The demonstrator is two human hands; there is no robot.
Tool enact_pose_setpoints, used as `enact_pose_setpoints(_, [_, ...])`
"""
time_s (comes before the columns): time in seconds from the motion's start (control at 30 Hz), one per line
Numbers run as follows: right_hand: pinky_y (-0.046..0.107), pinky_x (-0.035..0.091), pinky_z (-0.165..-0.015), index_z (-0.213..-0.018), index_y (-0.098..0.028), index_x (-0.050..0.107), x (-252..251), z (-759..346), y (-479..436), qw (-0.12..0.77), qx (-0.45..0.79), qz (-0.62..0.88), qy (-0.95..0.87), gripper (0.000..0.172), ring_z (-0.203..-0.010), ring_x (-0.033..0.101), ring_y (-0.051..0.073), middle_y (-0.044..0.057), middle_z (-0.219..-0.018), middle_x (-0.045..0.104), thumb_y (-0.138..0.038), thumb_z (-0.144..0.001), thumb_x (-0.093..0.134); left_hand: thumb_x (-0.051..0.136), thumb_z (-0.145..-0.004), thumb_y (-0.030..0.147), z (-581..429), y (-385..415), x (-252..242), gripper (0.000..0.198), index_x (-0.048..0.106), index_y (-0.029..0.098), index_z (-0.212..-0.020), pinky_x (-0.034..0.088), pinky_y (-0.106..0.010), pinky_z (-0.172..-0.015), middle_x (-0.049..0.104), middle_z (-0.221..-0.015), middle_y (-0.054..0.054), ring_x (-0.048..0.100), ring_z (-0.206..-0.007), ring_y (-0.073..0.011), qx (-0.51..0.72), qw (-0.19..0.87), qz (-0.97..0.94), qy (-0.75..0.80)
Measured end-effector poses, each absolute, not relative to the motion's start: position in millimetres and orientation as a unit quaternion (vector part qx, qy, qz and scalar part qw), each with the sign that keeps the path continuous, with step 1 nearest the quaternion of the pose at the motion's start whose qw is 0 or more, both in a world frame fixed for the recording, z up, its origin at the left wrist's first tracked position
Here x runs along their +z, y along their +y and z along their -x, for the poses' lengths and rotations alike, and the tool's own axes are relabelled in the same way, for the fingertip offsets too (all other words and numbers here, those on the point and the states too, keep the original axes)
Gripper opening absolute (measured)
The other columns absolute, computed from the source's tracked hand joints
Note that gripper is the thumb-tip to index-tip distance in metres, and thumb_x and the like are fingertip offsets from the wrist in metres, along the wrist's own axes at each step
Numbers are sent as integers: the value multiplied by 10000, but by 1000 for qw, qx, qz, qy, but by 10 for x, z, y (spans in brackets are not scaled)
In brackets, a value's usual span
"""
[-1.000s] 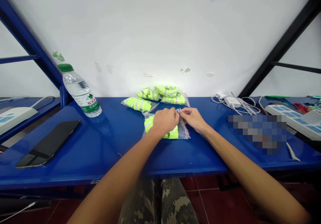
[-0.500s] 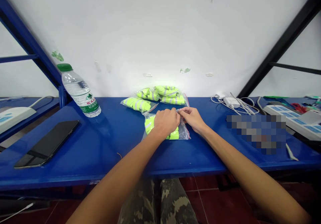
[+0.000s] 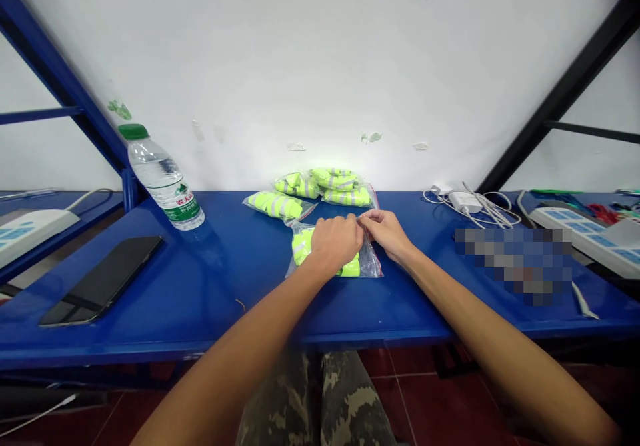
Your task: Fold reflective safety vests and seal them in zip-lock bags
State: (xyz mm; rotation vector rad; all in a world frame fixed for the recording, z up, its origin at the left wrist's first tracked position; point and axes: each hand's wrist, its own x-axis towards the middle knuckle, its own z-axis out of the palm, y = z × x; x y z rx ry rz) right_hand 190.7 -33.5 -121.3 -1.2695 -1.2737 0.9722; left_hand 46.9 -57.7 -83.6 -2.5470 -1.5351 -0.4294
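A clear zip bag (image 3: 371, 263) with a folded neon-yellow reflective vest inside lies on the blue table (image 3: 210, 286) in front of me. My left hand (image 3: 335, 243) is closed and rests on the bag, pinching its far edge. My right hand (image 3: 385, 231) pinches the same edge just to the right, fingertips nearly touching the left hand's. Behind them, against the white wall, lies a pile of bagged vests (image 3: 325, 187), with one bagged vest (image 3: 275, 205) lying apart at the left.
A water bottle (image 3: 163, 179) with a green cap stands at the back left. A black phone (image 3: 103, 279) lies flat near the left front edge. White chargers and cables (image 3: 467, 205) sit at the back right, power strips (image 3: 585, 233) at both sides.
Both hands stay pinched on the bag's far edge, shifting only slightly. The view has drifted a little.
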Motion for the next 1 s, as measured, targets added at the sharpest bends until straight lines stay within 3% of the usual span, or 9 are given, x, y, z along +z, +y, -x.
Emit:
enact_pose_setpoints(0.7, [218,356,-437,-628,-175,608,-1178,-1908,-352,517,395,529,-545,86,-447,466,86,-27,-515,562,-251,-663,588,296,-982,311,-461,-574,-844,343,598,155,-1025,476,-433,-799,718,-931,-120,693,-870,-293,-140,67,851,-502])
enact_pose_setpoints(1.0, [209,357,-367,-527,-183,535,-1116,-1912,-414,486,406,548,-547,183,-386,448,87,-18,-432,507,-271,-676,595,294,-982,323,-456,-578,-824,354,607,158,-1002,480,-416,-781,718,-919,-114,695,-859,-294,-136,68,849,-506])
